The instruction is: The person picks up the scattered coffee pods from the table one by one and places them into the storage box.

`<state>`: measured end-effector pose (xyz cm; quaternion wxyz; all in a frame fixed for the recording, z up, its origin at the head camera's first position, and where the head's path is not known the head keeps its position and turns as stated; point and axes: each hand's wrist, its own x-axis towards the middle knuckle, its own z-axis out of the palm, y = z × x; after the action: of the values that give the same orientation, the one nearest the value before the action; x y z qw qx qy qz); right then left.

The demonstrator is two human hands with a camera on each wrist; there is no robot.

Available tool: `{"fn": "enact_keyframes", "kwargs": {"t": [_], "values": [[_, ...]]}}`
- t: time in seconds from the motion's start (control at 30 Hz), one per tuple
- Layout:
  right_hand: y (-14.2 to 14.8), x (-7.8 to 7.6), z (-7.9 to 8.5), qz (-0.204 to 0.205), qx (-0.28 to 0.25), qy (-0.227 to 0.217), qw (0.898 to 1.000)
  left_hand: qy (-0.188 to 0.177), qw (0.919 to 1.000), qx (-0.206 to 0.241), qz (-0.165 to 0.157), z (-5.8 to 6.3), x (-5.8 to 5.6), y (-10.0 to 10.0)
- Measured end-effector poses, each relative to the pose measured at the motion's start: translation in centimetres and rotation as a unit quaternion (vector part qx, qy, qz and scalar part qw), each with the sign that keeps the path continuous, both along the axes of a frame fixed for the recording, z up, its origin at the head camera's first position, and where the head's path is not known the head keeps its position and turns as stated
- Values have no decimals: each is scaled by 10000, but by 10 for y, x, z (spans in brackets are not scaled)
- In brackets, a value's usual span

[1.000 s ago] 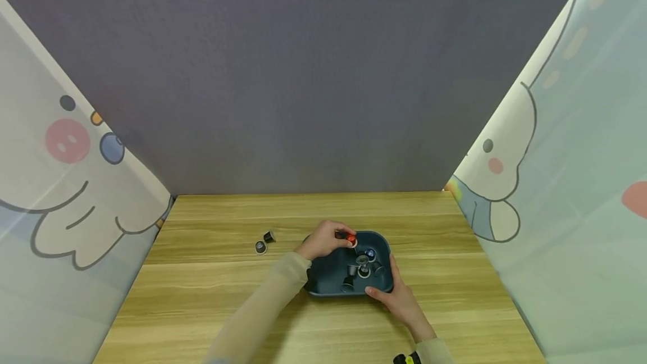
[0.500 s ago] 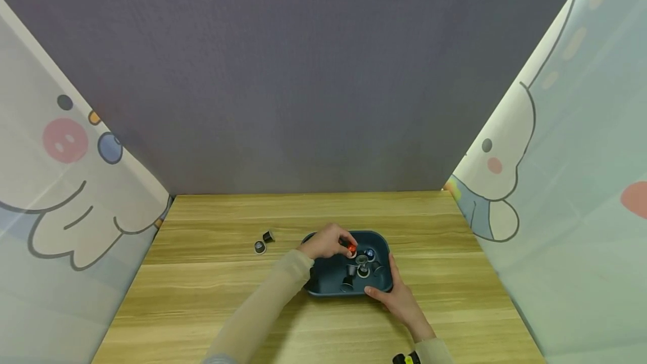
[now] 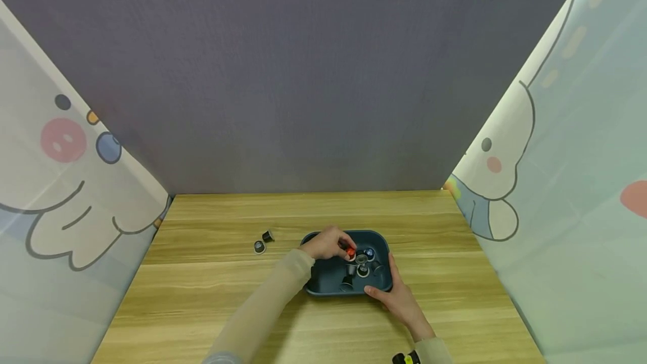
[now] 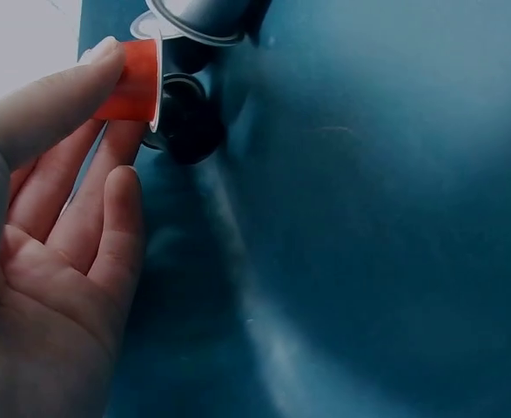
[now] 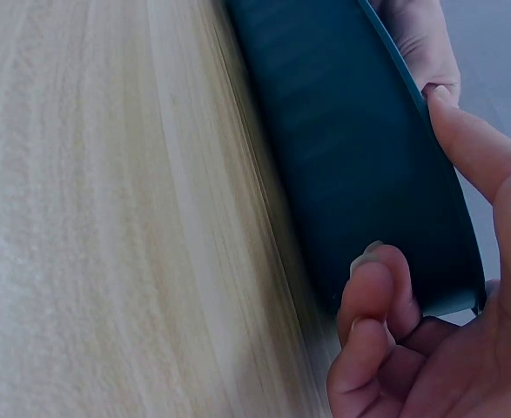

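My left hand (image 3: 327, 243) reaches over the left part of a dark blue plastic tray (image 3: 323, 294). Between thumb and fingers it pinches a red coffee capsule (image 4: 135, 83), whose pale rim faces away from the palm in the left wrist view. Several other coffee capsules lie inside the tray, among them a blue one (image 3: 370, 253) and a dark one (image 3: 347, 282) near the front wall. At the tray's right end, my right hand (image 3: 401, 299) grips the corner, thumb on the near rim and fingers along the outer side; some fingers are curled in the right wrist view.
Two dark capsules stand or lie on the wooden table (image 3: 202, 274) left of the tray: one capsule (image 3: 259, 247) in front, another capsule (image 3: 268, 236) just behind. A grey backdrop (image 3: 303, 83) rises at the table's far edge, with printed curtains at both sides.
My left hand has moved down a little, lowering the red capsule from near the tray's far rim toward the other capsules. The right hand keeps its place on the tray.
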<state>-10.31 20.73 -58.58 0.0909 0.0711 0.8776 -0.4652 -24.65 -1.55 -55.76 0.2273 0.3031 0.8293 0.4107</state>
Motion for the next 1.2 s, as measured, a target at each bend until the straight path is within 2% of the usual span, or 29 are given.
{"fn": "enact_keyframes", "kwargs": {"t": [0.23,0.37,0.73,1.0,1.2], "values": [[0,1,2,22,-142,-3,9999,-396,9991,113,-51,-10,0,1],[-1,0,3,-1,-198,-84,9998,-478,9986,198,-78,-11,1,1],[-2,1,5,-103,-663,-423,9968,-438,9987,271,9,-6,3,1],[-3,0,5,-26,-392,-240,9989,-307,9988,382,-64,-1,3,1],[-3,0,5,-51,-599,-400,9974,-444,9967,669,-151,5,5,0]]}}
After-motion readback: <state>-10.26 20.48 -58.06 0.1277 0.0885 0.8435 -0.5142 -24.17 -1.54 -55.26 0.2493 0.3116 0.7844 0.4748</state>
